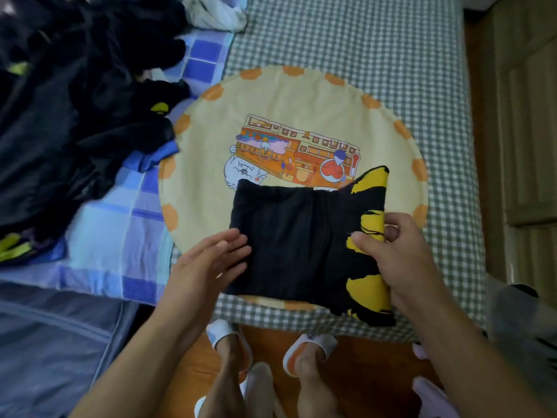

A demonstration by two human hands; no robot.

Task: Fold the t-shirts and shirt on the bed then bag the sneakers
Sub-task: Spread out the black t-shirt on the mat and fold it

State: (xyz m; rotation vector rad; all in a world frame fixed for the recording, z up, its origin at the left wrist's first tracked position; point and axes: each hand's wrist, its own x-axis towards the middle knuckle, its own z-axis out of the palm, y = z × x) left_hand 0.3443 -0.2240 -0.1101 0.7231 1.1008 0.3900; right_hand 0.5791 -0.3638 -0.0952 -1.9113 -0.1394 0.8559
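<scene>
Dark pile [69, 116]: we see heaped dark clothes well up and left of our left hand.
Left hand [205, 267]: our fingers lie straight and flat, touching the t-shirt's left edge.
T-shirt [289, 245]: black, folded, between our hands on the round yellow cushion [289, 95].
Right hand [404, 251]: we pinch the t-shirt's yellow-printed right edge.

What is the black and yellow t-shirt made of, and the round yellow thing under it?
The black and yellow t-shirt looks like soft matte knit cloth, maybe cotton: it folds and creases limply. The round yellow cushion seems to be smooth printed woven fabric with a cartoon picture; its filling cannot be seen.
</scene>
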